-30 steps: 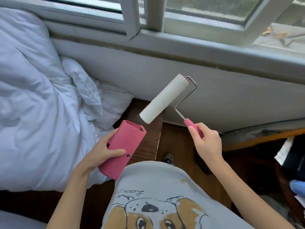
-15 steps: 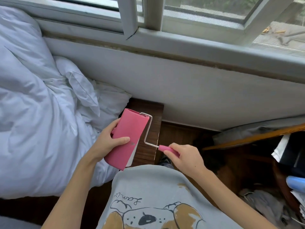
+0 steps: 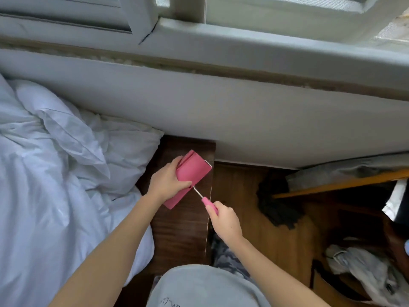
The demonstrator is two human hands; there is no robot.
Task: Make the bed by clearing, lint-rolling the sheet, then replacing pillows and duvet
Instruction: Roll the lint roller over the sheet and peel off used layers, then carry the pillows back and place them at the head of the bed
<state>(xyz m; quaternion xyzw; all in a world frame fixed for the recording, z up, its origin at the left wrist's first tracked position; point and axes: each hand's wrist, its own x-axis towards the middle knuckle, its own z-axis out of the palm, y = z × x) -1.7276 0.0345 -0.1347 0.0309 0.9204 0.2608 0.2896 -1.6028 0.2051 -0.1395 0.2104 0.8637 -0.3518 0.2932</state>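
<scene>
The lint roller's pink cover (image 3: 189, 177) sits closed over the roll above the dark wooden bedside cabinet (image 3: 183, 229); the left hand (image 3: 167, 181) is wrapped round the cover, fingers curled across its near face, while the right hand (image 3: 223, 218) is clenched on the pink handle (image 3: 209, 203), just nearer the person than the cover, with the bare wire neck (image 3: 197, 192) bridging the two. No white roll shows past the cover. To the left of the cabinet the white duvet (image 3: 44, 196) lies bunched and rumpled on the bed, touching the cabinet's edge — the sheet beneath is hidden, so I judge the bed far from made. To the right of the cabinet, on the wooden floor, lie a dark cloth (image 3: 278, 204) and a crumpled grey garment (image 3: 363, 269). The risk from here: if the cover is not fully seated, it could slip off when one hand lets go — the sticky roll would then catch the duvet or drop to the floor and pick up dirt.
</scene>
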